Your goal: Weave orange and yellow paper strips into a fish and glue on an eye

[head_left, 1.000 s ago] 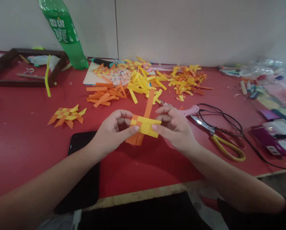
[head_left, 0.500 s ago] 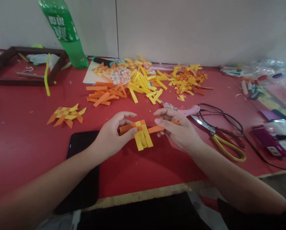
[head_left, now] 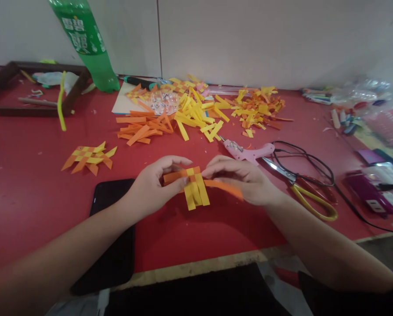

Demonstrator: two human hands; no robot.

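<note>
My left hand [head_left: 161, 180] pinches a small weave of yellow and orange paper strips [head_left: 193, 188] between thumb and fingers. Yellow ends hang downward and orange ends stick out to the left. An orange paper strip [head_left: 227, 188] runs out from the weave's right side, and my right hand [head_left: 239, 177] is closed at it, its fingertips close to the weave's edge. Left of my hands, a finished-looking woven paper fish [head_left: 89, 157] in orange and yellow lies on the red table [head_left: 170, 245]. A black phone [head_left: 112, 245] lies under my left forearm.
Loose orange strips [head_left: 143, 127], yellow strips [head_left: 192, 109] and paper scraps [head_left: 258, 107] lie behind my hands. A pink glue gun [head_left: 249, 152] and yellow-and-red-handled scissors [head_left: 306, 202] are on the right. A green bottle [head_left: 97, 57] stands beside a brown frame [head_left: 25, 112].
My right hand has moved left along the orange strip to the weave, and the strip's free end now shows below the fingers. My left hand keeps its hold.
</note>
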